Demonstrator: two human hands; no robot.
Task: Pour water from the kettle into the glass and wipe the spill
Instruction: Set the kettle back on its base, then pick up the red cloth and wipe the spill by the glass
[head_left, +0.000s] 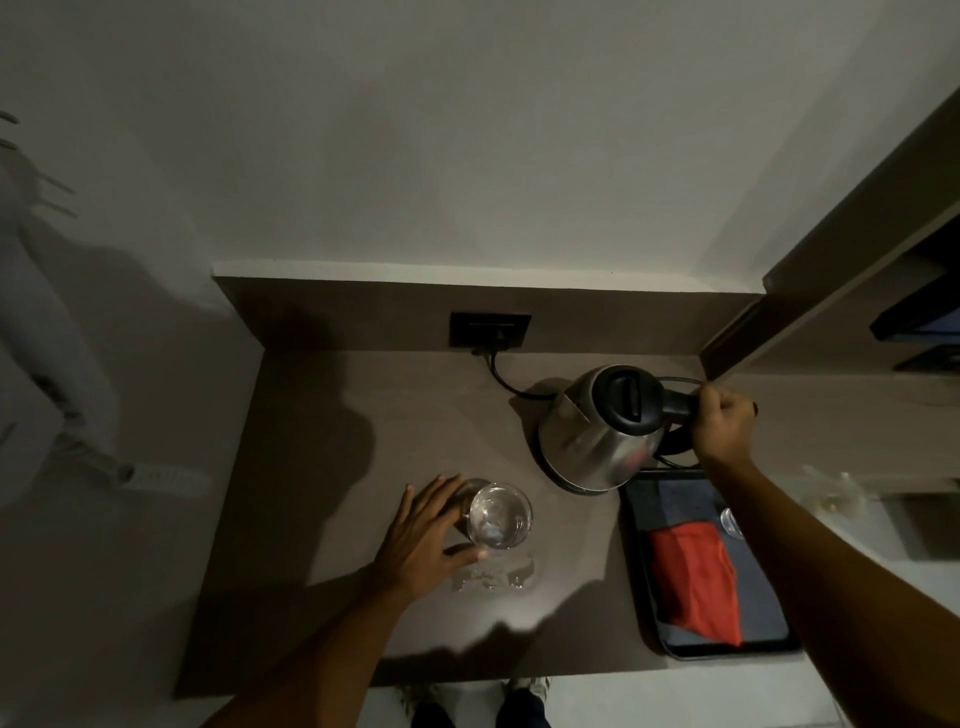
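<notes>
head view, one item per clause. counter (322, 447): brown, matte, set against a pale wall. kettle (597, 431): steel body, black lid and handle, standing upright at the back right of the counter, spout toward the left; its base is mostly hidden under the body. right hand (724, 423): fist wrapped around the black kettle handle. glass (500, 515): clear, upright, front centre of the counter, well apart from the kettle; water level inside hard to judge. left hand (428, 532): fingers spread and curved round the left side of the glass, thumb at its near edge, touching it. spill (493, 576): small clear puddle on the counter just in front of the glass. tray (644, 571): dark, rectangular, right of the glass and just in front of the kettle. red cloth (696, 584): folded, lying in the tray. socket plate (490, 331): black, on the back panel, with a cord running toward the kettle.
</notes>
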